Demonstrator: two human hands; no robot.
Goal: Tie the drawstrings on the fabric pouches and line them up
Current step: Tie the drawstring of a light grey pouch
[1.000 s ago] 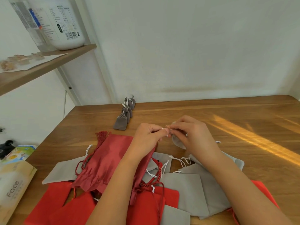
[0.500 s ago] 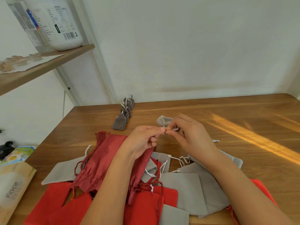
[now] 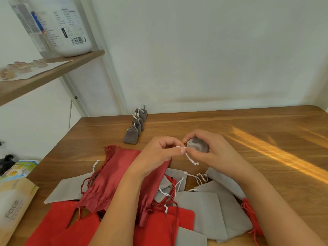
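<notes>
A person's two hands meet close together above a wooden table (image 3: pixel 230 125). The right hand (image 3: pixel 218 153) curls around a small grey pouch (image 3: pixel 197 145), bunched into a ball against the palm, mouth towards the left hand. The left hand (image 3: pixel 159 155) pinches the pouch's white drawstring (image 3: pixel 190 158) between thumb and forefinger; the cord's loose knotted end hangs below the fingers. Whether the pouch holds anything cannot be told.

Further back on the table, near the wall, a row of tied grey pouches (image 3: pixel 135 129) stands upright in a line, necks gathered, one behind another. Their contents are hidden.

Under the forearms lies a loose heap of untied pouches, all flat: grey pouches (image 3: pixel 204 210) with white cords, bright red pouches (image 3: pixel 159 228), and a dark red pouch (image 3: pixel 113 174) with a tassel, overlapping one another.

At far left, a wooden shelf (image 3: pixel 53 71) carries a white tub (image 3: pixel 74 32) with a barcode label beside a clear bottle (image 3: pixel 33 29). A tissue pack (image 3: pixel 12 210) printed "Face" lies at the table's left edge.
</notes>
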